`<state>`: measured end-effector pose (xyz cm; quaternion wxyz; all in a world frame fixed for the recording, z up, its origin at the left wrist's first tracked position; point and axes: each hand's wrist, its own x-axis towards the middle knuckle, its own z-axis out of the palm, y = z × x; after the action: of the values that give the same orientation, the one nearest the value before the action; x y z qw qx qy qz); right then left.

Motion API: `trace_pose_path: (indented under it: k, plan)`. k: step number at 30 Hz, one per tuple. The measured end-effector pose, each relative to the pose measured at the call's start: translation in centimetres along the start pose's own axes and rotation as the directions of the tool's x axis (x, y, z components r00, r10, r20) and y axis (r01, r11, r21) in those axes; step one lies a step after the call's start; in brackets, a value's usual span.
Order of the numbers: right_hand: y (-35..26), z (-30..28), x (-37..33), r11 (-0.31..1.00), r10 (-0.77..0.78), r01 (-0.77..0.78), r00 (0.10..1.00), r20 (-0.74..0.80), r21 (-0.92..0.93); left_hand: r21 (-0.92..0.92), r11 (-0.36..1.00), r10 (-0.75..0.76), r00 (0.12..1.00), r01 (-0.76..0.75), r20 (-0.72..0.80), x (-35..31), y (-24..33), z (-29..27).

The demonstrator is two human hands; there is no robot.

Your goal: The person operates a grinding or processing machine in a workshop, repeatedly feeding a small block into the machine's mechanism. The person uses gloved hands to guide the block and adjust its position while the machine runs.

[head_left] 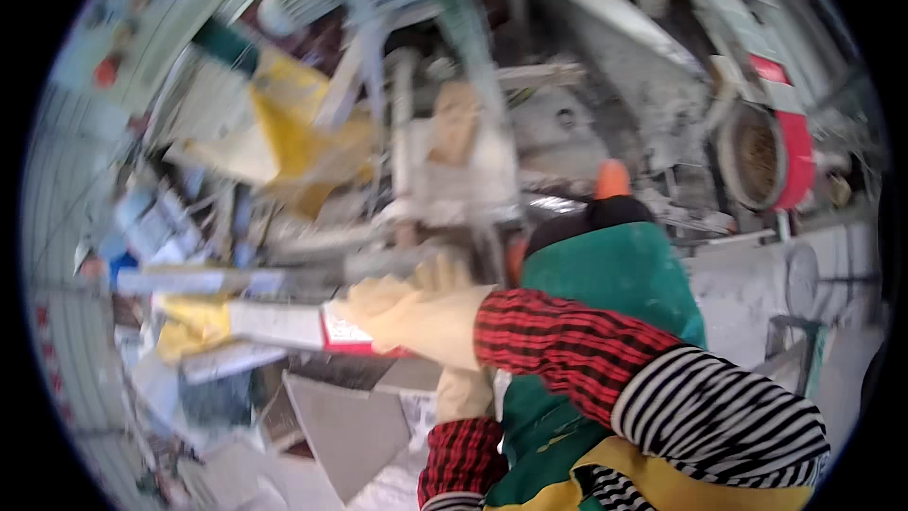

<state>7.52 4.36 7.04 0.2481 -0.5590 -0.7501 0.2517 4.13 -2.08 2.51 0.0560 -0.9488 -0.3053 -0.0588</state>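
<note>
White strip (276, 324): long, red-ended, blurred, centre-left.
Your right hand (399, 318): over its red end; can't tell whether fingers grip.
Your left hand (463, 394): mostly hidden, below; can't tell fingers.

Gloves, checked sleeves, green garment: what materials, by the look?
Gloves: probably rubber or latex, matt cream, no weave visible.
Checked sleeves: likely woven cloth, matt, gathered into soft wrinkles.
Green garment: perhaps coated fabric, since it looks smooth with few folds; blur leaves this open.
</note>
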Motion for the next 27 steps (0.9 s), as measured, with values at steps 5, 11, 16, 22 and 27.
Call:
trace_pose_path:
  k: [5, 11, 16, 22, 27]
  plan:
    - [5.7, -9.0, -2.5, 0.969, 0.237, -0.232, 0.97, -0.06, 0.082, 0.007, 1.0, -0.016, 0.995, 0.016, -0.094, -0.3, 0.4, -1.0]
    - [21.1, -19.3, -20.3, 0.495, 0.71, 0.088, 0.532, -0.461, 0.864, 0.024, 1.0, 0.011, 0.998, -0.009, -0.069, -0.4, 2.4, -2.0]
    - [28.8, -25.5, -41.5, 0.541, 0.841, 0.368, -0.212, -0.498, 0.756, -0.107, 0.979, 0.147, 0.966, -0.172, -0.213, -2.0, -1.7, 1.2]
    - [34.0, -27.4, -56.5, 0.664, 0.686, 0.281, -0.597, -0.416, 0.693, 0.008, 0.998, -0.051, 0.943, 0.057, -0.328, -0.2, -7.2, -3.8]
    - [36.9, -28.3, -59.8, 0.622, 0.623, 0.178, -0.703, -0.343, 0.763, -0.146, 0.969, -0.23, 0.941, 0.199, -0.247, -0.6, -11.1, 0.0]
